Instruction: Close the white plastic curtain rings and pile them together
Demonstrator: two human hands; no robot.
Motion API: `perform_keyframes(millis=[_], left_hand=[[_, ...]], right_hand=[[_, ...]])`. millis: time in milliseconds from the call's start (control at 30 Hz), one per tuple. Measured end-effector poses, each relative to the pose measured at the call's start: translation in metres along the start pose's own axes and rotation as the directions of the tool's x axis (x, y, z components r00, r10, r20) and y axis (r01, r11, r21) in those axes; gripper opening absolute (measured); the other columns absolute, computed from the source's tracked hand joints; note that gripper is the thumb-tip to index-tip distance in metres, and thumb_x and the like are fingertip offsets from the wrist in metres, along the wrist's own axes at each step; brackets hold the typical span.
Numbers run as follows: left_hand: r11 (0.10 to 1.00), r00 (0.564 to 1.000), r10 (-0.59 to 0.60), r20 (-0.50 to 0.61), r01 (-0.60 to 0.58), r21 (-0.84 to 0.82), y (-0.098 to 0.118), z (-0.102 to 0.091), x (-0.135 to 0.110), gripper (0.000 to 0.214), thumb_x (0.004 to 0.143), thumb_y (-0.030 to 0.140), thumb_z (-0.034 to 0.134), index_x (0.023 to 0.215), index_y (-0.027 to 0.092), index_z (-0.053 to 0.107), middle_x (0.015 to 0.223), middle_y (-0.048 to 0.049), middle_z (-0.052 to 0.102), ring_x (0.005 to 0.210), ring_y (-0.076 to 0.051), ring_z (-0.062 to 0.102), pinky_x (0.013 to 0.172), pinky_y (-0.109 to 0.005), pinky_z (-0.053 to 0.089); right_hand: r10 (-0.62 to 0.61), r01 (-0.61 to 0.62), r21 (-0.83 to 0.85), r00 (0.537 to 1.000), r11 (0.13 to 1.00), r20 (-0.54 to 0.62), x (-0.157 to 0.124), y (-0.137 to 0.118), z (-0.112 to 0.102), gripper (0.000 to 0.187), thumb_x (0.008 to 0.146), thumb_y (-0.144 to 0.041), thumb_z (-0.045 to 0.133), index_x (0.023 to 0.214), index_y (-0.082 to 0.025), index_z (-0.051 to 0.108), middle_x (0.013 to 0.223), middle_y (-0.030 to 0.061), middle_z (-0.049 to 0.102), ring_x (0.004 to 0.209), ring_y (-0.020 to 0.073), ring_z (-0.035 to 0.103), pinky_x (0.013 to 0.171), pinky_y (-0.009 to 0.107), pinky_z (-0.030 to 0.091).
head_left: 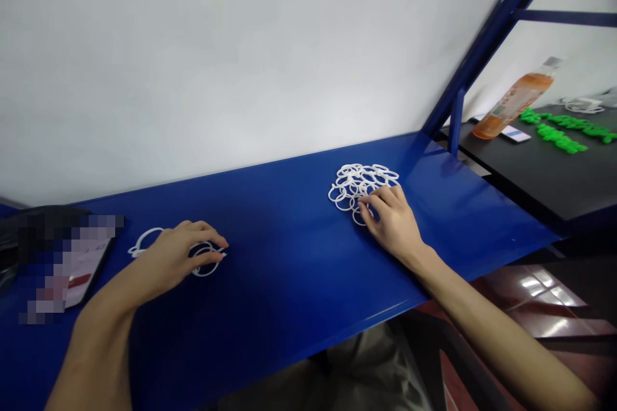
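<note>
A heap of white plastic rings point(359, 181) lies on the blue shelf point(289, 218) near its back edge. My right hand point(391, 218) rests at the near side of the heap, its fingers curled and pinching at one ring. My left hand point(179, 253) lies further left over a short chain of linked white rings point(144, 241), fingers bent down on the ring under them point(207, 266).
A phone point(72, 270) lies at the shelf's left end. A blue slanted frame post point(482, 45) rises at the right. Beyond it a black table point(540, 173) carries an orange drink bottle point(513, 103) and green plastic pieces point(563, 131).
</note>
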State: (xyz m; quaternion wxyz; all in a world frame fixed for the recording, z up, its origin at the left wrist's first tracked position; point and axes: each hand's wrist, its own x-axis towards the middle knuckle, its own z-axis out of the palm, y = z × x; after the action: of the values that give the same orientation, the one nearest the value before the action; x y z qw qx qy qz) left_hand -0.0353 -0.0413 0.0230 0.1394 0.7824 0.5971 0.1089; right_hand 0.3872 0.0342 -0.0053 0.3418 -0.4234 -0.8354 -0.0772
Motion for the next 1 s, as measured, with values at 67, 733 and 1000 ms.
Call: perform_keyframes(millis=[67,733,1000], left_hand=[[0.999,0.999,-0.023,-0.025,0.024,0.025,0.004,0.003,0.004,0.039,0.083,0.064,0.059,0.09,0.03,0.079,0.099,-0.0071,0.076,0.093,-0.029,0.067,0.079,-0.039,0.052],[0.772,0.94,-0.214,-0.267,-0.004,-0.635,0.085,0.037,0.019,0.025,0.083,0.046,0.072,0.092,0.023,0.072,0.092,-0.0042,0.075,0.086,-0.02,0.073,0.079,-0.03,0.061],[0.901,0.939,-0.145,-0.311,-0.005,-0.433,0.088,0.034,0.016,0.021,0.085,0.046,0.072,0.096,0.028,0.074,0.094,-0.0002,0.077,0.085,-0.018,0.073,0.079,-0.029,0.059]], right_hand=[[-0.021,0.021,0.034,1.0,0.999,0.009,0.0,-0.006,-0.001,0.017,0.098,-0.022,0.054,0.097,-0.017,0.071,0.093,0.0105,0.068,0.086,0.0243,0.051,0.08,0.041,0.048],[-0.07,-0.373,0.807,0.89,0.458,0.451,0.039,-0.118,0.051,0.009,0.099,-0.026,0.058,0.095,-0.018,0.059,0.08,-0.0003,0.07,0.069,0.0122,0.064,0.063,0.023,0.048],[-0.242,-0.038,0.706,0.925,0.707,0.293,0.041,-0.102,0.049,0.017,0.102,-0.019,0.046,0.094,-0.017,0.061,0.091,0.0068,0.071,0.084,0.0162,0.066,0.076,0.027,0.051]])
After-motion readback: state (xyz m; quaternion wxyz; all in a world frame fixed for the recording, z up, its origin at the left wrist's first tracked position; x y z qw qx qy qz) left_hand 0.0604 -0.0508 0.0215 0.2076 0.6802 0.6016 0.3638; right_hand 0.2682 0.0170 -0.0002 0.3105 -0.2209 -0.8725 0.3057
